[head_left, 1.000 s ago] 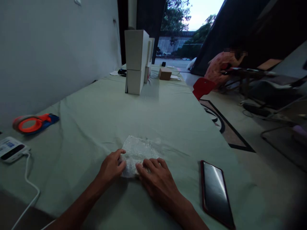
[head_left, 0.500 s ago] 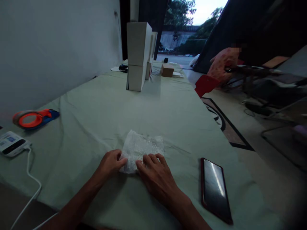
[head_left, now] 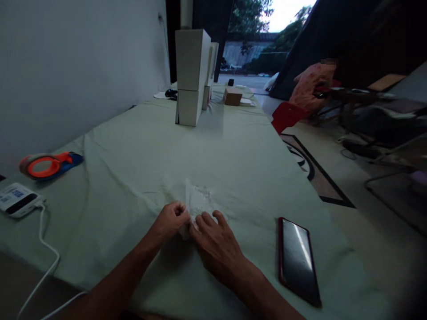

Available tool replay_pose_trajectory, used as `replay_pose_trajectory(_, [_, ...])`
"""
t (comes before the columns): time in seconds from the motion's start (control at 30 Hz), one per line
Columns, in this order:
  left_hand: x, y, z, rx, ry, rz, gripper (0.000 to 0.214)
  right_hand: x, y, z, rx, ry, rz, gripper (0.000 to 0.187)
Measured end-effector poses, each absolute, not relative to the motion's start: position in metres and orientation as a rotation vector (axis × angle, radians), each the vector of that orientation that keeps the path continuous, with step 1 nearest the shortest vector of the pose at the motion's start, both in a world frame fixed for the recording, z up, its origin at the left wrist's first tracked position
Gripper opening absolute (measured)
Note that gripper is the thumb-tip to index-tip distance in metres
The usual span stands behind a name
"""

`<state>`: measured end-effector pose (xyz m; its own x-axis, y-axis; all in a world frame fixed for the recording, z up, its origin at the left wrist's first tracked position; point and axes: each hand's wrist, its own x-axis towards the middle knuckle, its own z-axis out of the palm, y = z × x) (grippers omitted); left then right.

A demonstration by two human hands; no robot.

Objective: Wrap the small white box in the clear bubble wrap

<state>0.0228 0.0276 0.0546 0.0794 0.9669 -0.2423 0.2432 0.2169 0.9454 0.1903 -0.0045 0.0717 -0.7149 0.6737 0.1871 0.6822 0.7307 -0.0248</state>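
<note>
A crinkled, clear sheet of bubble wrap (head_left: 200, 199) lies on the pale green tablecloth, its left part raised and folded toward the right. My left hand (head_left: 171, 218) is closed in a pinch on the left edge of the wrap. Bent fingers of my right hand (head_left: 216, 240) press down on the near right part, with the thumb close to the fold. My two hands almost touch at the near edge. Both hands cover much of the sheet, and I cannot tell whether anything lies inside it.
A dark phone (head_left: 298, 260) lies to the right. At the left are an orange and blue tape dispenser (head_left: 45, 166) and a white device (head_left: 18, 200) with a cable. White boxes (head_left: 188, 78) and a brown box (head_left: 232, 96) stand farther back. A person (head_left: 310, 91) is beyond the table.
My left hand has moved right and slightly up, bringing the left side of the bubble wrap over toward my right hand. The right hand stays nearly in place.
</note>
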Motion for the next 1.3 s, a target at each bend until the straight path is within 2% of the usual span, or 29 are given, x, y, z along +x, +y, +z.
replay_pose_trajectory(0.2, [0.024, 0.021, 0.066, 1.18, 1.183, 0.728, 0.026, 0.211, -0.015, 0.084, -1.128, -2.564, 0.319, 0.04])
replay_pose_trajectory(0.3, [0.023, 0.015, 0.068, 1.631, 1.184, 0.678, 0.023, 0.228, -0.018, 0.077, -1.173, -2.397, 0.313, 0.033])
replay_pose_trajectory(0.4, [0.028, 0.008, 0.069, 2.034, 1.234, 0.608, 0.019, 0.246, -0.023, 0.062, -1.408, -2.07, 0.272, 0.028])
replay_pose_trajectory(0.57, [0.036, 0.002, 0.065, 2.31, 1.31, 0.48, 0.015, 0.258, -0.03, 0.05, -1.8, -1.726, 0.701, 0.062])
replay_pose_trajectory(0.67, [0.035, 0.003, 0.06, 2.39, 1.309, 0.553, 0.016, 0.25, -0.024, 0.05, -1.889, -1.676, 0.84, 0.071])
replay_pose_trajectory(0.83, [0.034, 0.006, 0.054, 2.403, 1.239, 0.643, 0.023, 0.231, -0.006, 0.044, -1.941, -1.714, 0.767, 0.076])
replay_pose_trajectory(1.03, [0.035, 0.006, 0.056, 2.437, 1.212, 0.559, 0.034, 0.221, 0.001, 0.036, -1.921, -1.814, 0.688, 0.064])
replay_pose_trajectory(1.17, [0.037, 0.006, 0.06, 2.527, 1.186, 0.496, 0.035, 0.211, 0.005, 0.034, -2.017, -1.903, 0.53, 0.063])
replay_pose_trajectory(1.3, [0.039, 0.008, 0.065, 2.535, 1.193, 0.42, 0.033, 0.212, 0.006, 0.034, -1.977, -1.864, 0.586, 0.058])
